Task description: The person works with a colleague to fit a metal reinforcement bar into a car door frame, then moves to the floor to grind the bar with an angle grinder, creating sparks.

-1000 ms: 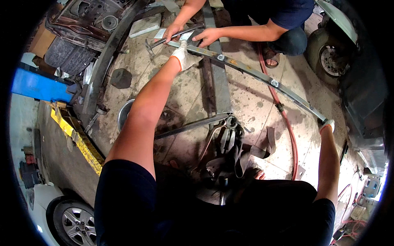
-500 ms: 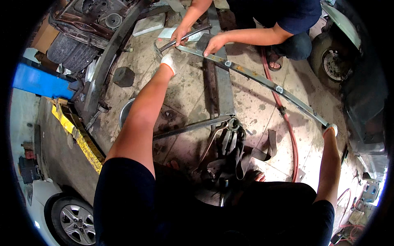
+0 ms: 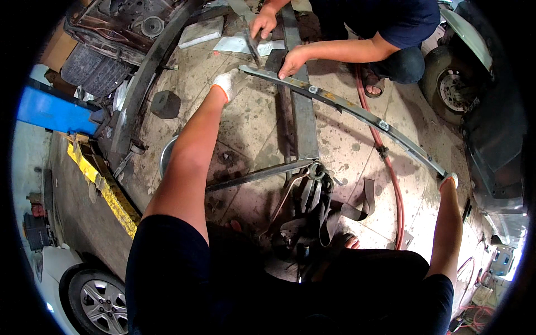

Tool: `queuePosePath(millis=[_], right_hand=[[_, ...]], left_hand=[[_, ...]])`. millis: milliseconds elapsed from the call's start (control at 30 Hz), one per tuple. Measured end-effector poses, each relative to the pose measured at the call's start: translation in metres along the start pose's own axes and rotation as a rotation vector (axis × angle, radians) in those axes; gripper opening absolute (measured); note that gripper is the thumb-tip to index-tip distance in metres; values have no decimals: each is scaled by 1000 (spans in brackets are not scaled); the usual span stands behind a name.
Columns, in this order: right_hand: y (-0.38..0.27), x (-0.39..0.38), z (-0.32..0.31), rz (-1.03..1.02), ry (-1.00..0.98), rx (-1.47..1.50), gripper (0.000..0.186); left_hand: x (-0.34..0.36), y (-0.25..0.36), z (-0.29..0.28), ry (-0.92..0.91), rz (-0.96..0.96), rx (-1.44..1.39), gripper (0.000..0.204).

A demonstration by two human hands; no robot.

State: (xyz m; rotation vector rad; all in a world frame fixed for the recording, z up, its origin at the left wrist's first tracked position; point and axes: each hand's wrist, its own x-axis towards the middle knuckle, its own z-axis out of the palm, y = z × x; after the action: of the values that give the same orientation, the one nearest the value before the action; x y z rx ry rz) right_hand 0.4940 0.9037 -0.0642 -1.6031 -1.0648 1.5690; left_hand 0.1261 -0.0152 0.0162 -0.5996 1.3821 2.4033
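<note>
A long curved stack of steel leaf-spring strips (image 3: 357,111) arcs across the stained concrete floor. My left hand (image 3: 228,84), in a white glove, is closed around its far left end. My right hand (image 3: 450,181), also gloved, holds the near right end. Opposite me a crouching person (image 3: 385,28) presses one bare hand (image 3: 291,60) on the spring near my left hand and holds a small tool in the other hand (image 3: 262,23) just above it.
A flat steel bar (image 3: 301,111) and a thinner rod (image 3: 257,176) lie under the spring. Dark straps and metal parts (image 3: 312,206) pile by my feet. A red hose (image 3: 391,173) runs along the floor. A yellow-edged lift ramp (image 3: 106,190) and car wheels (image 3: 103,304) flank the area.
The view has shifted so the spring and both hands sit lower in frame. My left hand slid to the spring's left tip. The other person's tool hand moved nearer the spring end.
</note>
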Motion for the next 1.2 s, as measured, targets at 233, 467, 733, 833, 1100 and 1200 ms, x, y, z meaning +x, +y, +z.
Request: queuePosePath(millis=[233, 467, 733, 833, 1100, 1200], right_hand=[[33, -60, 20, 130, -6, 239, 19], [29, -100, 43, 179, 58, 162, 17], [-10, -18, 3, 4, -25, 91, 21], [-69, -3, -4, -133, -112, -57, 20], [11, -81, 69, 83, -53, 44, 15], [-23, -77, 10, 14, 48, 49, 15]], left_hand=[[-1, 17, -15, -3, 21, 160, 28], [0, 31, -38, 36, 51, 216, 31], [16, 30, -17, -96, -15, 4, 30], [23, 10, -11, -48, -43, -66, 28], [46, 41, -86, -7, 142, 395, 25], [41, -18, -28, -24, -52, 69, 27]])
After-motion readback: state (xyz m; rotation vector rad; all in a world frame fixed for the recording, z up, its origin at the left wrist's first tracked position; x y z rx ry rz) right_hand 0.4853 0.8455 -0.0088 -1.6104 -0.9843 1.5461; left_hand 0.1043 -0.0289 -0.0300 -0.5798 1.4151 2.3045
